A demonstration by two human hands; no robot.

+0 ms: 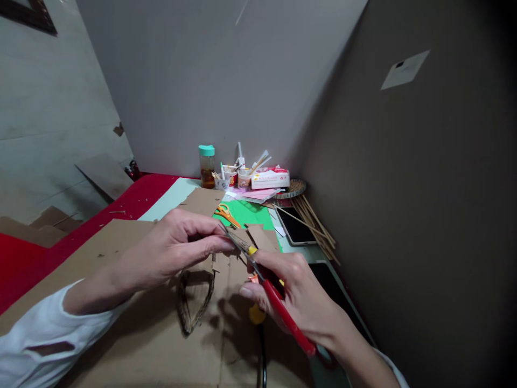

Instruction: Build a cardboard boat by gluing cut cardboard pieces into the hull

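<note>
My left hand (181,245) is closed in a pinch on a small cardboard piece (226,242) held above the table. My right hand (291,296) grips red-handled scissors (278,307), whose blades reach up to the pinched piece by my left fingertips. Below both hands a heart-shaped cardboard outline (196,302) lies on a large cardboard sheet (141,334). A yellow and black tool (258,323) lies under my right hand.
Orange scissors (226,214) lie on green paper (246,213). At the back stand a teal-capped jar (207,166), cups of sticks (238,175) and a tissue box (270,178). A phone (297,226) and wooden skewers (317,223) lie right, beside the wall. Red cloth (24,258) lies left.
</note>
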